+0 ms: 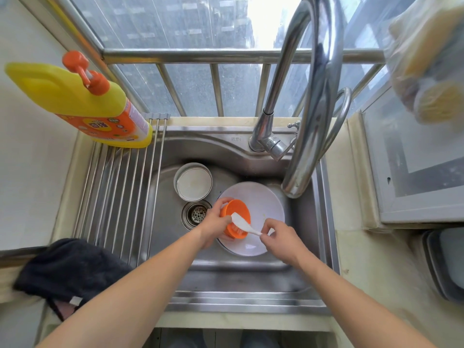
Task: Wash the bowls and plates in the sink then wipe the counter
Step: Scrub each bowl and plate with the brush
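Early in washing | my left hand (218, 221) grips orange bowl (236, 218), right hand (282, 238) pinches brush (242, 222) scrubbing it | white plate (266, 209) beneath, white bowl (193, 181) at 11 o'clock unwashed, I judge | counter wipe pending

Gleaming as brushed stainless steel: the sink (226, 275), with a mirror-polished chrome faucet (319, 96) arching above. Lying alongside, smooth metal rods of the drying rack (120, 197). Showing glossy orange plastic: the small bowl (237, 212); shining white and glazed, the plate (266, 204) and the pale bowl (193, 183). Looking like smooth white plastic: the brush (242, 222). Glistening, the yellow plastic detergent bottle (75, 96). Resting matt and soft, the dark cloth (70, 270).
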